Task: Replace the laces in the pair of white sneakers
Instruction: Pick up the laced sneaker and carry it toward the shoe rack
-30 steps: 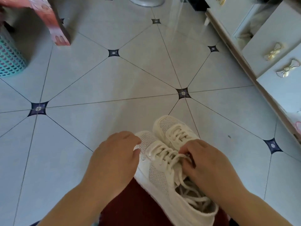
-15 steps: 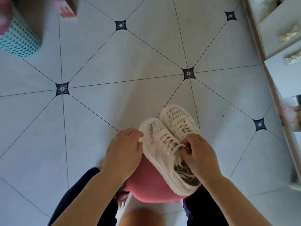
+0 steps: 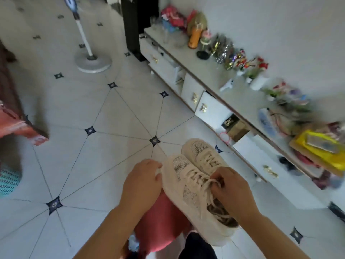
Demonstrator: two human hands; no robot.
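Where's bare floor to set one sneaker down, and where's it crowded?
Bare tiles lie ahead-left of your left hand, between the fan base and the red box. The cabinet top on the right is crowded; its open drawer juts toward the sneakers.

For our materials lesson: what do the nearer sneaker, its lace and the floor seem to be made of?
Sneaker: white mesh fabric, matt; tiny holes show in its panels. Lace: flat woven textile, perhaps cotton or polyester; it bends limply. Floor: probably glazed ceramic tile; slight sheen, thin joint lines, dark inlays.
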